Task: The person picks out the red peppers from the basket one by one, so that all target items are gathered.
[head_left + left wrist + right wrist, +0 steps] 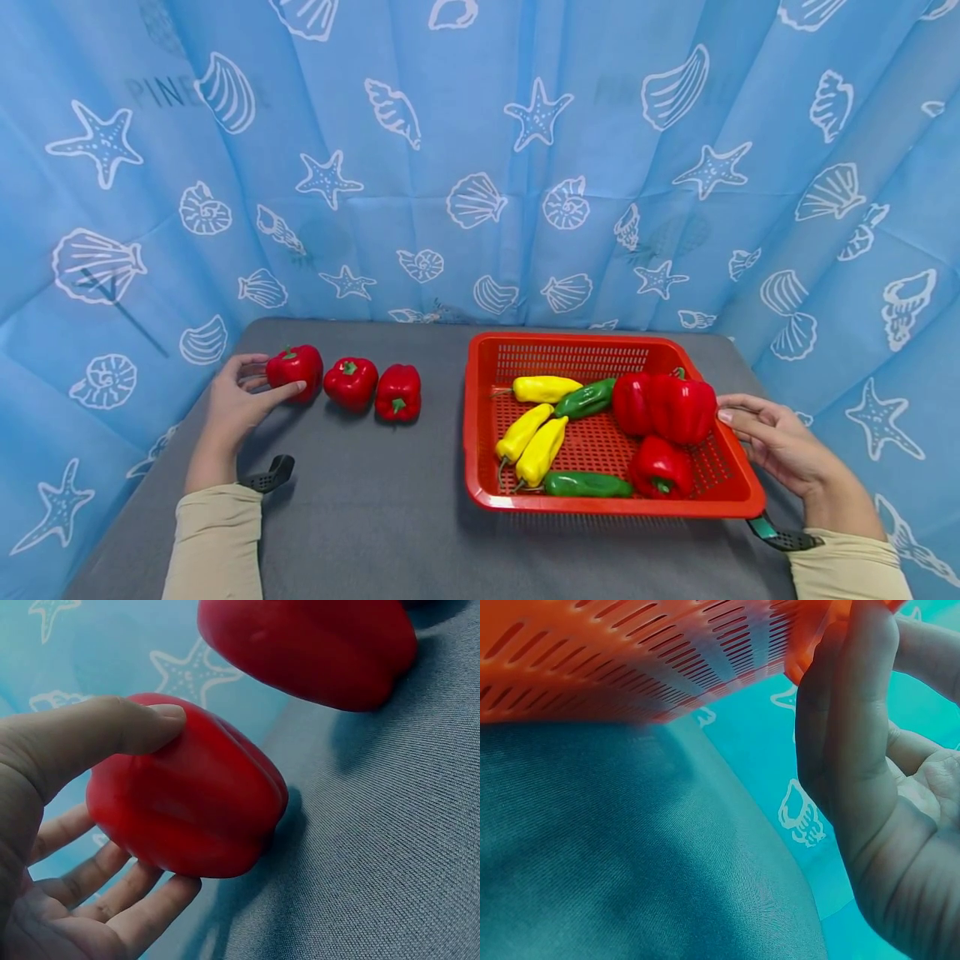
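Red bell pepper (295,374), leftmost in a row of three on the grey table (337,517), is grasped by the left hand (238,408), the thumb on one side and the fingers spread along the other; whether it bears its weight on the cloth cannot be told. Next in the row stand a middle bell pepper (351,383) and, just beside it, a third bell pepper (398,392), neither touched by a hand. Well apart, toward the right, sits the red basket (615,505). Its left part contains three yellow peppers (542,452); two green peppers (588,484) lie toward the middle, and three red peppers (684,408) are grouped at the right end. Progress is judged partial: eight pieces lie within the basket, while three remain outside, one of them in hand and two lying free. At far right, the right hand (783,454) appears to pinch the basket's right rim with bent fingers; the right wrist view cuts off the fingertips.
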A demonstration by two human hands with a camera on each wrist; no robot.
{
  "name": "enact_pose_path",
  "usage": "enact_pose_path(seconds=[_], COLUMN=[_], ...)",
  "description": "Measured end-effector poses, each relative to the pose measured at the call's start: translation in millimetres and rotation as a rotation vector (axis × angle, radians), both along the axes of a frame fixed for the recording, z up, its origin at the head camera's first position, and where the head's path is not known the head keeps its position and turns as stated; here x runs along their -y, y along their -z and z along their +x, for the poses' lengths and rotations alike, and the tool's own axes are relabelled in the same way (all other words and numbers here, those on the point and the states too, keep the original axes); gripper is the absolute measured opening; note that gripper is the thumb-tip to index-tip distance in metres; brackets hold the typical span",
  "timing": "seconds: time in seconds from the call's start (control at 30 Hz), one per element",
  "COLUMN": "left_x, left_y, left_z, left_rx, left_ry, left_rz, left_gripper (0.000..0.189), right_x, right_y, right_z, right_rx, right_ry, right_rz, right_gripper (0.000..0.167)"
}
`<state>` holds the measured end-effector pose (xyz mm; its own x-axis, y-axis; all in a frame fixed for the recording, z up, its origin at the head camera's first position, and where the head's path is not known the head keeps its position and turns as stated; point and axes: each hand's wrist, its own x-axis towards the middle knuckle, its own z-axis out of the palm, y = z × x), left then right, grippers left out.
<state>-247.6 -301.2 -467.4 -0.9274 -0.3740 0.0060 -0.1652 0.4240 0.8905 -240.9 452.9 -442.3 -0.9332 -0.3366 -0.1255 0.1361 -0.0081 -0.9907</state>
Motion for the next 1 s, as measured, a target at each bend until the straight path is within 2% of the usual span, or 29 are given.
enact_pose_path(seconds=[0.67, 1.0], left_x=[3.0, 2.2], left_y=[-4.6, -2.9], left_z=[-0.3, -1.7], left_rx=[0.072, 0.064], left_ry=[0.052, 0.075], left_rz=[-0.014, -0.039], left_gripper=[0.1, 0.099], right_x=[-1.6, -1.9], right_y=[1.1, 2.2], right_z=[-0.5, -0.2], right_rx=[0.007, -0.001], right_ry=[0.007, -0.013], right_rz=[-0.008, -0.006], right_gripper=[0.035, 0.036])
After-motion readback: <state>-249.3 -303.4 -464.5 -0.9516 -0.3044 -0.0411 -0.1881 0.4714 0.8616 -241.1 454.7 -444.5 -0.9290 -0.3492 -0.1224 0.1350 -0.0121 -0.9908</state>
